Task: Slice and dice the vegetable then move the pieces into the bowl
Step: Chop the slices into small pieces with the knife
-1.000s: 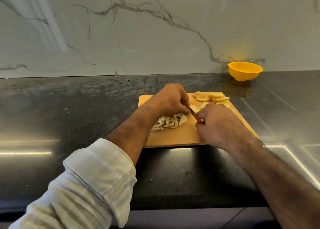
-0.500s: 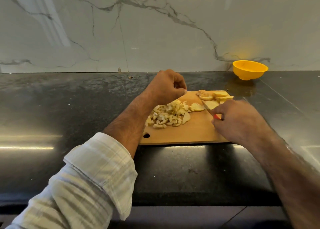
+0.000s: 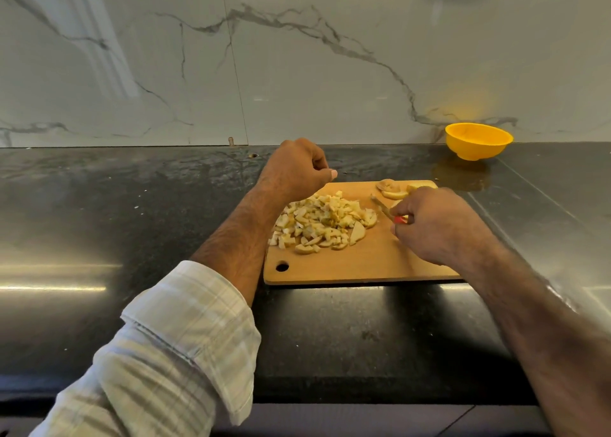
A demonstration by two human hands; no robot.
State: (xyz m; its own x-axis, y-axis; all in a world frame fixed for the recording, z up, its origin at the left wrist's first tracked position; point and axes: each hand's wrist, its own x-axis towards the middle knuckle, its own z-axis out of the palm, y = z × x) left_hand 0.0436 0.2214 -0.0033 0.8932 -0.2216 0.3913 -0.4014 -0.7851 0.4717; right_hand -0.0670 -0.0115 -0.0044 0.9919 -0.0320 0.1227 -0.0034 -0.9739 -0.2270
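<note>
Our right hand (image 3: 433,225) grips the knife (image 3: 383,208), blade toward the diced pile (image 3: 322,223); our left hand (image 3: 297,169) curls empty beyond it, clearing room.

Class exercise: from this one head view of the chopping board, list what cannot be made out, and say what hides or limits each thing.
- Knife, head view: the right hand covers its red grip; the blade is thin and blurred.
- Uncut slices, head view: the right hand hides some, so no count.
- Yellow bowl, head view: far and seen from low, so its bottom is hidden by the near wall.
- Left hand, head view: curled; the palm faces away.
</note>
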